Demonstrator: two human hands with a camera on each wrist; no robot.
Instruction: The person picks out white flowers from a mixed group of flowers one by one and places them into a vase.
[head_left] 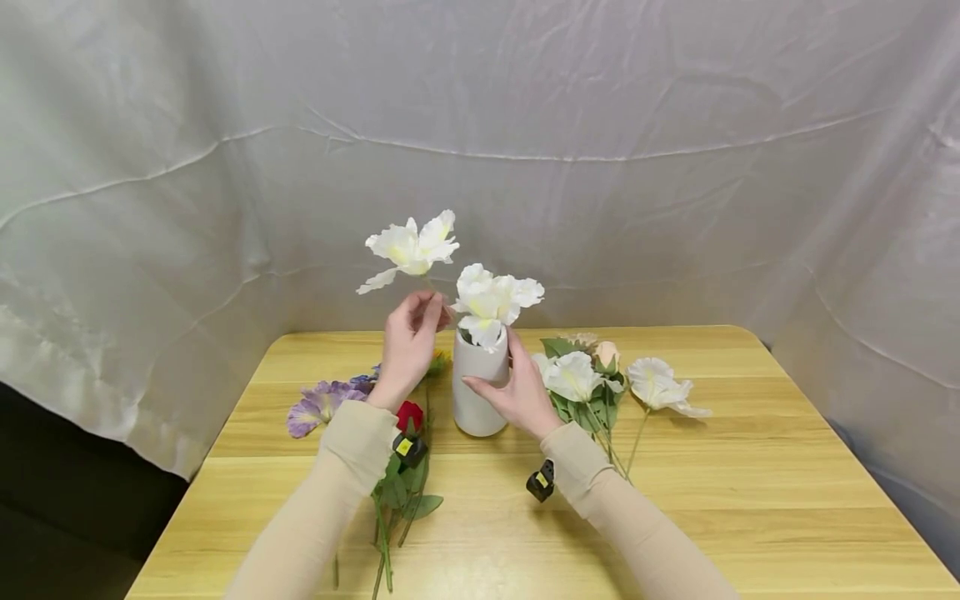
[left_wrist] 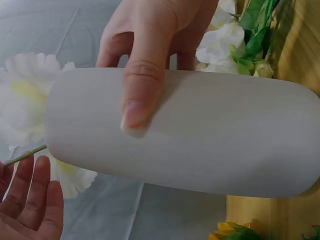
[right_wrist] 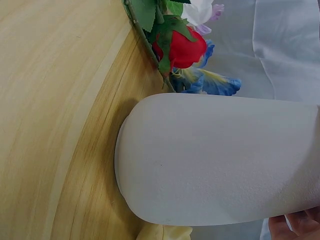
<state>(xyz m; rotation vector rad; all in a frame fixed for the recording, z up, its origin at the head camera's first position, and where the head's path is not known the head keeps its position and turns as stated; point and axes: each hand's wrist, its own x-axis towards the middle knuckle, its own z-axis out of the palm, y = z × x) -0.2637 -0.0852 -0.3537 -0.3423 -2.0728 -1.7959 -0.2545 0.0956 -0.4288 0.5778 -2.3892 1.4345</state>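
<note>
A white vase (head_left: 477, 387) stands upright on the table, with a white flower (head_left: 491, 300) showing above its mouth. My right hand (head_left: 522, 392) grips the vase from the right, its thumb (left_wrist: 137, 107) lying across the wall. To the left of the vase mouth, my left hand (head_left: 412, 337) pinches the thin green stem (left_wrist: 26, 156) of a second white flower (head_left: 412, 247). That bloom is higher than the one in the vase. In the left wrist view the stem's far end passes behind the vase's mouth end and is hidden.
Left of the vase lie a purple flower (head_left: 322, 407), a red rose (right_wrist: 186, 49), a blue flower (right_wrist: 207, 82) and a yellow flower (left_wrist: 235, 231). To the right are white flowers (head_left: 573, 377) and a peach rosebud (head_left: 607, 354). A grey cloth (head_left: 600, 208) hangs behind the wooden table (head_left: 750, 500).
</note>
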